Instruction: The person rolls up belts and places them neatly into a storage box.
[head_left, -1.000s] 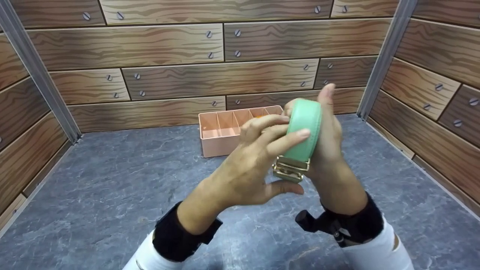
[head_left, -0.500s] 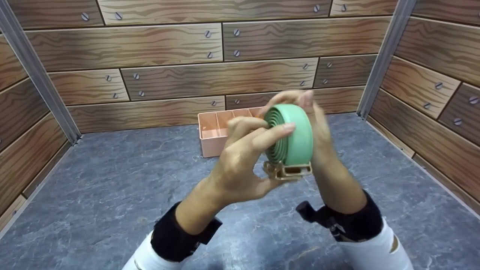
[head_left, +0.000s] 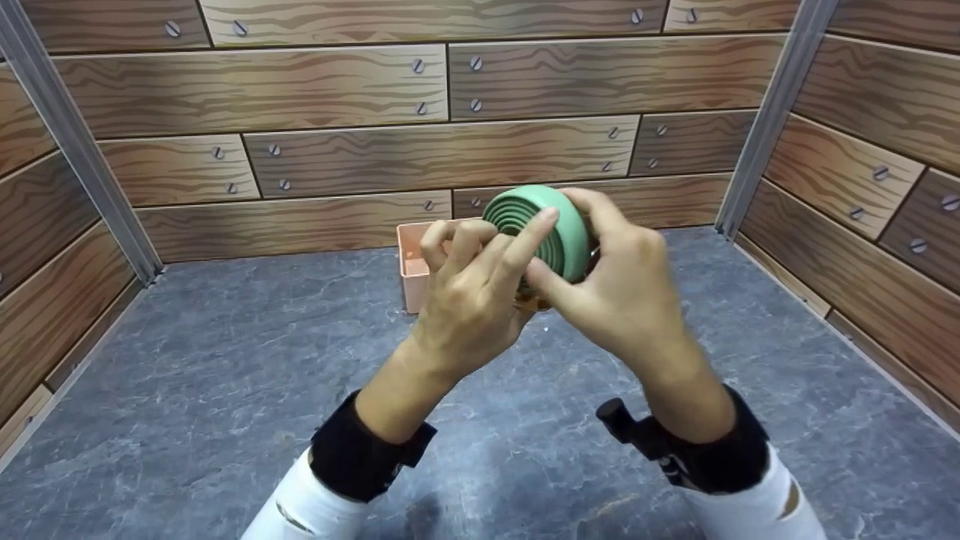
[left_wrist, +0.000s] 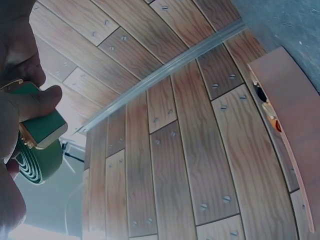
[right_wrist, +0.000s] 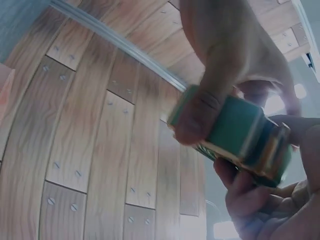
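A rolled-up green belt (head_left: 566,225) is held between both hands above the table, its coiled edge turned toward the left. My left hand (head_left: 469,300) grips it from the left, with the index finger across the coil. Round the right side curls my right hand (head_left: 630,277), its thumb on the coil's lower face. The belt's gold buckle (head_left: 531,303) is mostly hidden beneath the hands in the head view. In the left wrist view, a thumb (left_wrist: 42,100) presses the green buckle plate (left_wrist: 45,129). The right wrist view shows both hands' fingers about the belt (right_wrist: 230,125).
Behind the hands stands a pink divided box (head_left: 415,289), largely covered by the left hand. In the left wrist view something orange (left_wrist: 274,122) shows at the box's rim. Wood-patterned walls (head_left: 337,165) enclose the grey marbled table (head_left: 225,360) at the back and sides.
The belt roll has moved left and up, turning so its spiral edge shows. The buckle has swung down behind the hands. My right hand has come round to the near side.
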